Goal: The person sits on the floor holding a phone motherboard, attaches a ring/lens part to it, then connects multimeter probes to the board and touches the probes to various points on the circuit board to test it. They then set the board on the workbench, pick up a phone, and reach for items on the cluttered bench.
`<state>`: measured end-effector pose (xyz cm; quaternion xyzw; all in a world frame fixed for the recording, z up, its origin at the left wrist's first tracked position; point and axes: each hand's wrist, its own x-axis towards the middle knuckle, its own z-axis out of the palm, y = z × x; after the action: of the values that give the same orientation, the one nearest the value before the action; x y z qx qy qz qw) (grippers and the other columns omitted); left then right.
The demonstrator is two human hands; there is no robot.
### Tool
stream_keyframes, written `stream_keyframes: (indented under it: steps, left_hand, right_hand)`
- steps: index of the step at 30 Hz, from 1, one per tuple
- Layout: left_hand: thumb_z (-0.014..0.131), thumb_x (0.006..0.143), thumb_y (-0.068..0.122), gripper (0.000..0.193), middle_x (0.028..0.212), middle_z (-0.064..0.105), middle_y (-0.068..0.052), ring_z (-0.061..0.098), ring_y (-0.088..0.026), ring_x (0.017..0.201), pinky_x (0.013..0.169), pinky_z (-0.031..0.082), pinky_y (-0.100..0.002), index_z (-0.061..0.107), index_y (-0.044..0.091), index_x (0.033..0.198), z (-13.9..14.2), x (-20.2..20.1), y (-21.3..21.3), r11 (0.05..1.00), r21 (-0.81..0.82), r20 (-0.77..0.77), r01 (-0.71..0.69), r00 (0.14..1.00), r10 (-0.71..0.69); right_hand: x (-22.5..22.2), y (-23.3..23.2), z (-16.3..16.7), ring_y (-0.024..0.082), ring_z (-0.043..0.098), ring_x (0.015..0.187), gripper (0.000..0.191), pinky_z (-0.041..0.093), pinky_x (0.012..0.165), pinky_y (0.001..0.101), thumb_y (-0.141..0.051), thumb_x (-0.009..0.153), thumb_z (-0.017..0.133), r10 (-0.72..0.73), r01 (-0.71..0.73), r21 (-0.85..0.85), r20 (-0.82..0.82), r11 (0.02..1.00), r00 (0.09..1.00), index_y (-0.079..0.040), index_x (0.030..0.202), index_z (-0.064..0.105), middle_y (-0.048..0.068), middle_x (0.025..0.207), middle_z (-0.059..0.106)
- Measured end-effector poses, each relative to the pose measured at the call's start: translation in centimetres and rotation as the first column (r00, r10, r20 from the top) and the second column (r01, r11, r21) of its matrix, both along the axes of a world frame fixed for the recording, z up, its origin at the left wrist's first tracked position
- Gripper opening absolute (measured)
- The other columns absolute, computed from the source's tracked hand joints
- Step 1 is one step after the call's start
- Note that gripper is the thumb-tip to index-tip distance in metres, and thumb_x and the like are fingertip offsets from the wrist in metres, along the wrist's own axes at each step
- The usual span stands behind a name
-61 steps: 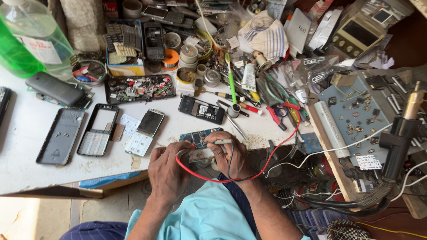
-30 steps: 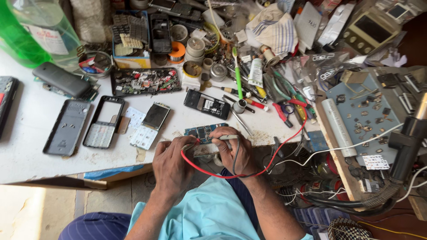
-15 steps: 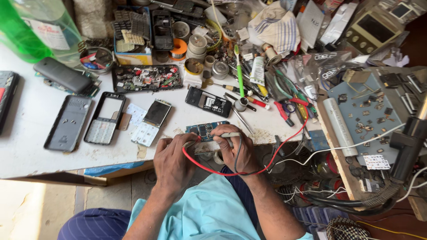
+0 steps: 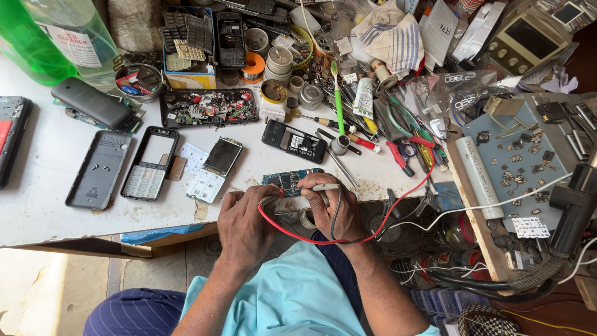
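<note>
Between both hands, a small blue-green circuit board, chips upward.

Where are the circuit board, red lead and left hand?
circuit board point(image 4: 287, 180), head view, bare blue top face.
red lead point(image 4: 407, 205), head view, mid-run of wire.
left hand point(image 4: 245, 221), head view, back of hand.

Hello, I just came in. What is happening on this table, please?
A person sits at a cluttered white workbench and probes a small blue circuit board at its near edge. The left hand holds a probe with a red wire; the right hand presses another probe with a black wire onto the board. Phone parts lie to the left: a grey back cover, a keypad frame and a small screen.
</note>
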<state>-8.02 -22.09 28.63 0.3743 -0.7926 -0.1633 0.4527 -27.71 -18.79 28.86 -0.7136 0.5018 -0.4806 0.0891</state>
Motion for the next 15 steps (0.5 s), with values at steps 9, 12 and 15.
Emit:
stream_keyframes:
  steps: [9,12,15]
  left_hand:
    - [0.081,0.068,0.004,0.048,0.105,0.072,-0.003,0.067,-0.020,0.084,0.080,0.045,-0.036,0.062,0.009,0.113,-0.24,-0.04,-0.01,1.000,0.000,-0.001,0.014,1.000,-0.014]
    - [0.079,0.071,0.002,0.046,0.105,0.072,-0.002,0.067,-0.019,0.086,0.080,0.045,-0.035,0.062,0.009,0.113,-0.34,-0.11,-0.05,1.000,-0.019,-0.004,0.007,1.000,-0.007]
    - [0.079,0.073,0.003,0.043,0.105,0.072,-0.002,0.067,-0.018,0.086,0.078,0.044,-0.036,0.062,0.010,0.112,-0.49,-0.19,-0.13,1.000,-0.019,0.002,0.004,1.000,-0.004]
  right_hand:
    - [-0.22,-0.03,-0.38,0.026,0.076,0.104,0.017,0.064,0.087,0.0374,-0.018,0.105,0.064,0.005,-0.006,0.028,0.021,1.000,1.000,-0.006,0.114,0.056,0.010,0.108,0.072]
    - [-0.25,-0.02,-0.45,0.026,0.076,0.104,0.018,0.064,0.088,0.0379,-0.018,0.105,0.064,0.003,-0.004,0.033,0.025,0.999,1.000,-0.006,0.115,0.056,0.010,0.107,0.073]
    - [-0.23,-0.04,-0.32,0.026,0.076,0.105,0.017,0.064,0.088,0.0376,-0.018,0.105,0.064,0.009,-0.009,0.026,0.015,1.000,1.000,-0.006,0.115,0.056,0.010,0.108,0.072]
